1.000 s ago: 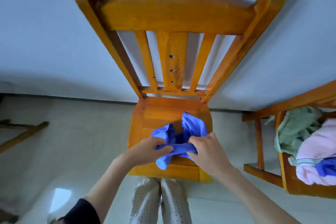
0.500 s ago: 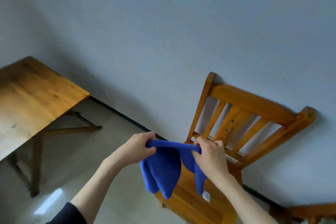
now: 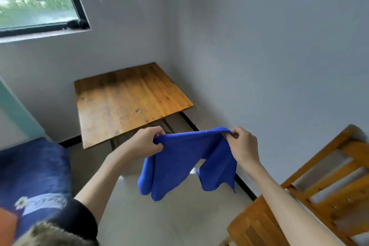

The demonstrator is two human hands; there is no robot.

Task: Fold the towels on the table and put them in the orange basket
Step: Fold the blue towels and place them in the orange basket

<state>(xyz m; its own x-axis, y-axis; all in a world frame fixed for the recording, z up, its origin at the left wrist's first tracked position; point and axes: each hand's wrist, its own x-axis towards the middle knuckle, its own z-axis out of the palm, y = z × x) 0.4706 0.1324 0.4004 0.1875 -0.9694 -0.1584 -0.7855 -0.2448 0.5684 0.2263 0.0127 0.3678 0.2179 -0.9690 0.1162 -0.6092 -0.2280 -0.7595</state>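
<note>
A blue towel [image 3: 185, 158] hangs in the air in front of me, stretched along its top edge between both hands. My left hand [image 3: 146, 142] grips the towel's left top corner. My right hand [image 3: 242, 146] pinches the right top corner. The towel droops in two lobes over the floor. The wooden table [image 3: 127, 100] stands beyond the towel in the room's corner, with nothing on its top. An orange patch [image 3: 7, 223] shows at the bottom left edge; I cannot tell what it is.
A wooden chair [image 3: 319, 195] stands at the lower right against the wall. A dark blue cushioned seat [image 3: 34, 170] lies at the left. A window [image 3: 36, 0] is at the upper left. Pale floor [image 3: 169, 217] stretches below the towel.
Both hands lifted the blue towel off the chair seat and spread it apart. My view swung left, so the table moved to the centre and the chair to the right.
</note>
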